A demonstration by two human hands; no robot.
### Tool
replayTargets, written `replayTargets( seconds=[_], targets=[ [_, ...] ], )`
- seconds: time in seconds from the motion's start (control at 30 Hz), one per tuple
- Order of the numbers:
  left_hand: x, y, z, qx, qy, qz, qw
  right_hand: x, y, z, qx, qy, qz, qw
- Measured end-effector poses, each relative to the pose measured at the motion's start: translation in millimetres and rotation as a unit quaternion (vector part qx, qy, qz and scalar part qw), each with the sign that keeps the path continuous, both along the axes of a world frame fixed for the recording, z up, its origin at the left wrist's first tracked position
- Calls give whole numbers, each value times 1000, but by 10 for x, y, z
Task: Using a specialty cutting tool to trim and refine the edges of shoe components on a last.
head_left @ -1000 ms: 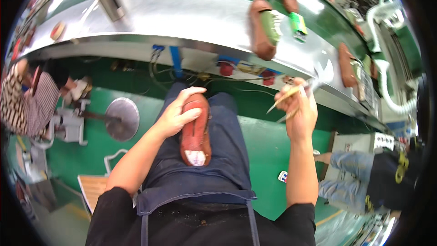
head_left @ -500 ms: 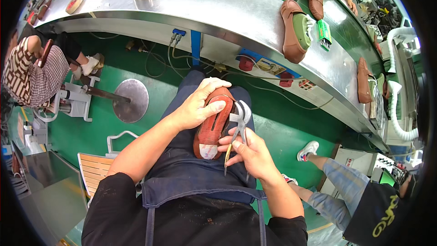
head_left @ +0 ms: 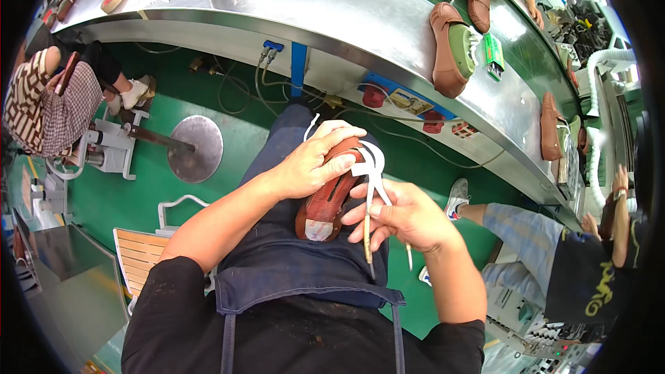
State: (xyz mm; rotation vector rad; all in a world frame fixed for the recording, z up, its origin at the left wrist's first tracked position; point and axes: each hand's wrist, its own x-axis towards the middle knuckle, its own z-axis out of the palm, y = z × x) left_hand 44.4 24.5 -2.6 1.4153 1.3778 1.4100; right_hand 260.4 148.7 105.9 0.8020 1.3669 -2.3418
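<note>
Brown shoe [head_left: 328, 199], ribbed-soled, lies beside curved metal pincers [head_left: 375, 179].

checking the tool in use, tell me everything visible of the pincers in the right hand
The pincers look like pale metal: curved jaws, two slim handles spread apart, one yellowish. The right hand holds the handles, jaws pointing away from the body, beside the right edge of the shoe; whether they grip it is unclear.
</note>
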Motion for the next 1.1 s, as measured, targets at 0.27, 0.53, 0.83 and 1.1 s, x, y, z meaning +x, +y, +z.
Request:
replayTargets(
  seconds=[0.27, 0.53, 0.83, 1.1],
  targets=[
    [-58, -17, -80, -10, -1, 35, 999, -161, -101, -175, 138, -50, 3, 989],
    [44, -160, -133, 42, 20, 72, 996, 2, -853, -981, 562, 15, -41, 826],
    [566, -860, 345, 269, 93, 59, 957, 657, -1143, -853, 638, 326, 19, 698],
    [663, -945, 343, 289, 104, 70, 949, 746, -1202, -851, 630, 332, 55, 700]
  ],
)
